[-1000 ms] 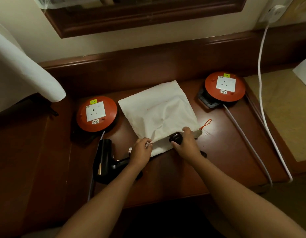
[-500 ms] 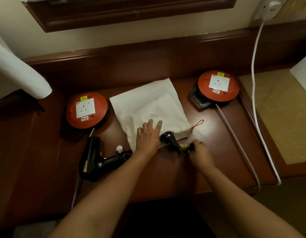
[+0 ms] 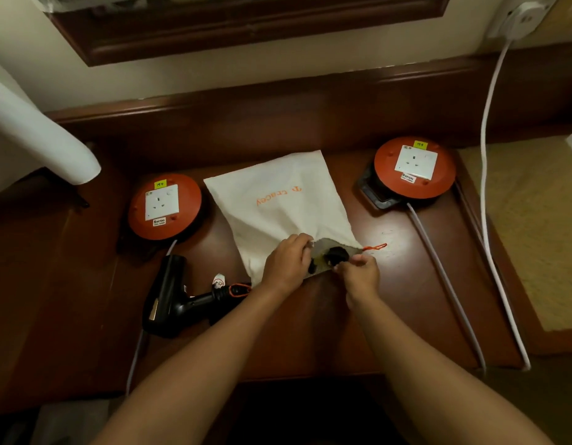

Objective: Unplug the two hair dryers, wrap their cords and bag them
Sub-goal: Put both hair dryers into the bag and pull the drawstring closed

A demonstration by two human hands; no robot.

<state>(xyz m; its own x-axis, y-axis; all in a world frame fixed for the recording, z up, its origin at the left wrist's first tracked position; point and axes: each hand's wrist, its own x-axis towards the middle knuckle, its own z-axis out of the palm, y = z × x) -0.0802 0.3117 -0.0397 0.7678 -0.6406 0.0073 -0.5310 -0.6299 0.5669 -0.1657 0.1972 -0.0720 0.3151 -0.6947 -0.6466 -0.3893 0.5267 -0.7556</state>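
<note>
My left hand (image 3: 286,263) pinched the upper lip of the white bag (image 3: 278,207), holding its mouth open, while my right hand (image 3: 358,273) gripped the lower edge just beside the black cord end (image 3: 337,254) poking out between my fingers. The second hair dryer (image 3: 178,300) lay well left of my left fingers. If either pinch slipped, I judged the mouth would fall shut and the cord spill back out.

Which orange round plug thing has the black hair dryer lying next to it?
The left orange reel. The hair dryer lies just in front of it; the right reel has none.
</note>
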